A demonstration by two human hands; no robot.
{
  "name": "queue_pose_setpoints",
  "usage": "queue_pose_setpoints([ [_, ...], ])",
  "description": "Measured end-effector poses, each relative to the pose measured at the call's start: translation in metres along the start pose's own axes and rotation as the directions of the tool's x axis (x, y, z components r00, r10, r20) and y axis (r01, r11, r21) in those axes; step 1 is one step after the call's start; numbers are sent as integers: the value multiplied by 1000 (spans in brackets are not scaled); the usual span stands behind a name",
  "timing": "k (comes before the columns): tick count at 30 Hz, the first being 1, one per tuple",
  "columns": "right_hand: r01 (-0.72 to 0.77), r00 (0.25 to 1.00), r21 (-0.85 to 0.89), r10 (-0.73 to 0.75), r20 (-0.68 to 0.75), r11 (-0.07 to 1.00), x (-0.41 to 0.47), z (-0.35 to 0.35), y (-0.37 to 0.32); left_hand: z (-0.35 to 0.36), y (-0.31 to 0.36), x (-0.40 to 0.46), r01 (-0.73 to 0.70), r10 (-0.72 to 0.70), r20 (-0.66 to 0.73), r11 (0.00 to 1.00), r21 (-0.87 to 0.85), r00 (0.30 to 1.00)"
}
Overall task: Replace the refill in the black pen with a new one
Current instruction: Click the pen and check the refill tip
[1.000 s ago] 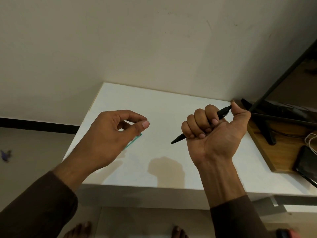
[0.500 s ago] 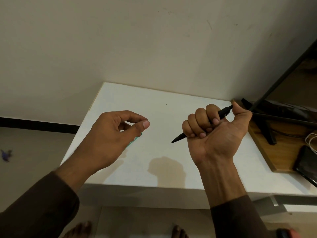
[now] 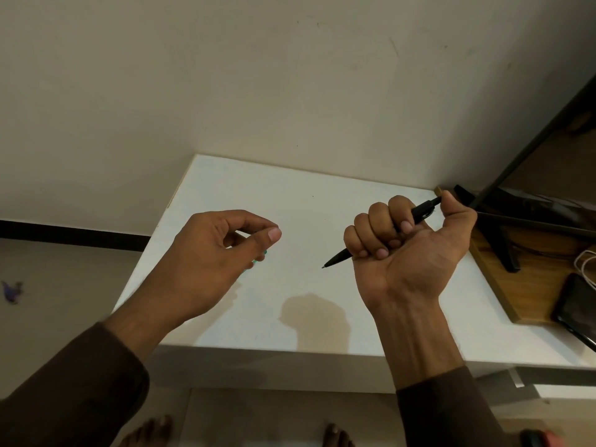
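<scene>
We're fisting the black pen (image 3: 380, 232) w/ right grip (image 3: 406, 253) above the counter (image 3: 322, 195), tip pointing down-left, axis diagonal; left grip (image 3: 213, 262) loosely curled, empty.

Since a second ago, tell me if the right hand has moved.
No. The right hand still grips the pen by the table's far right corner.

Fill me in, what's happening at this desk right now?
A person stands over a white table. The right hand grips a black pen in a fist, tip pointing left, thumb on the button end. The pen is in one piece, so the refill swap has not started. The left hand hovers above the table with fingers loosely curled, holding nothing. A bit of a green item on the table peeks out from behind it; I cannot tell what it is.
</scene>
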State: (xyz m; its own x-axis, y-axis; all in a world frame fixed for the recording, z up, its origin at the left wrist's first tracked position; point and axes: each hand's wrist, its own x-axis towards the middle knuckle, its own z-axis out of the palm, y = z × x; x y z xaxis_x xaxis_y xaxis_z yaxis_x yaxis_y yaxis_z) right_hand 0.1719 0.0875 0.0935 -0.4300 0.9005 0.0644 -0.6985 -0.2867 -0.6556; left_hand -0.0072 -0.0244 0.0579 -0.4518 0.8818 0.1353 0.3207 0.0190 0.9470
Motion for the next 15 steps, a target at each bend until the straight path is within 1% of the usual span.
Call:
queue_pose_setpoints([
  [15, 13, 1000, -20, -13, 11, 1000, 0, 0, -1, -1, 0, 0, 0, 0, -4, 1000, -23, 1000],
])
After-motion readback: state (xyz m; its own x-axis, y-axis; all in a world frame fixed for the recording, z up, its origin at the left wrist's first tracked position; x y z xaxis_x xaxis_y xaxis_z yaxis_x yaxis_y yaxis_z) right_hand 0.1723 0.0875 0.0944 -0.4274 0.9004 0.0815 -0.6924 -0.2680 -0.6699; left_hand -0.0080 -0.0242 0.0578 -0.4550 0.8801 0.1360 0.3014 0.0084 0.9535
